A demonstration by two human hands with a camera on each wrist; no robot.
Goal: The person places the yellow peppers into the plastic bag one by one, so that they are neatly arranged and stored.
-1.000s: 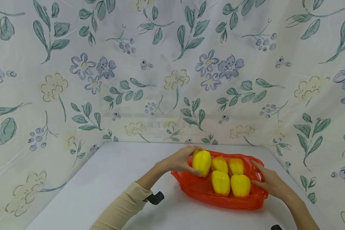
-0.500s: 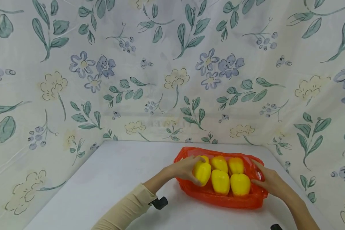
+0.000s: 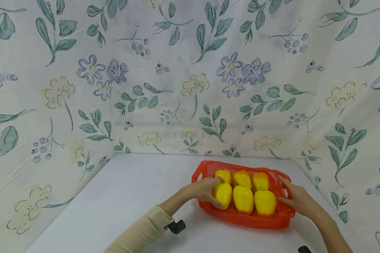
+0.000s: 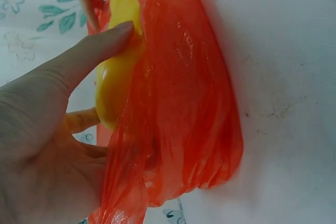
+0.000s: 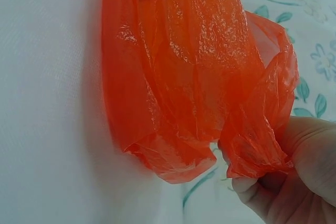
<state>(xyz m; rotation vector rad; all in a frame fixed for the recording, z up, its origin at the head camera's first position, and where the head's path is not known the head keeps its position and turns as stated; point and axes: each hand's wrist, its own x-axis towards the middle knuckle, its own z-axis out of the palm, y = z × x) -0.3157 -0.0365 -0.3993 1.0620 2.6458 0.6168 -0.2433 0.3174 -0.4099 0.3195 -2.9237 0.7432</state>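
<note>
Six glossy yellow peppers in a crinkly orange bag (image 3: 240,219)
Your left hand (image 3: 202,189) grips the front-left pepper (image 3: 222,194); your right hand (image 3: 299,200) pinches the bag's edge.

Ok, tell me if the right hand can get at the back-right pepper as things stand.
Probably yes. The right hand pinches the orange bag at its right edge, and the back-right pepper lies uncovered in the open bag. It would have to release the bag first.
</note>
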